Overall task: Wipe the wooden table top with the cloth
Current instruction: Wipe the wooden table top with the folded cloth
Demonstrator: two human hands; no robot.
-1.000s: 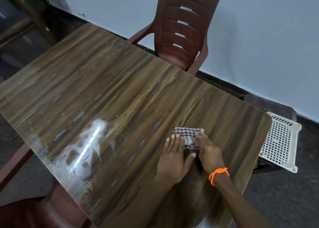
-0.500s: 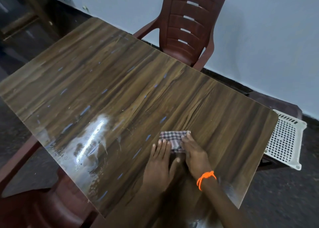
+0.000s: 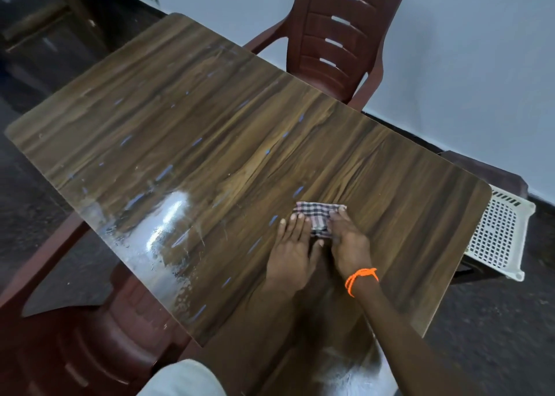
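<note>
**Two flat hands press a small cloth on the table**

Both hands lie flat with fingers stretched out, not curled into a fist; the left hand [image 3: 290, 251] rests on the table [image 3: 210, 143] with its fingertips on the near left edge of the cloth [image 3: 318, 215]; the right hand [image 3: 348, 242] presses down on the cloth's right side, and an orange string [image 3: 360, 278] is tied around that wrist. Neither hand pinches or lifts the cloth; they only push it down.

The cloth is checked and folded small; it sits toward the right end of the table, nearer the person's side than the far side. There is a lot of bare wood to the left and ahead; the right edge of the table is near. A shiny wet patch [image 3: 168, 230] sits by the near left edge.

A brown chair [image 3: 333, 35] stands at the far side, touching or almost touching the table edge; a white basket [image 3: 498, 233] shows past the right end, partly hidden by the table. The near part of the cloth is covered by the hands; the top of the chair is cut off.
</note>
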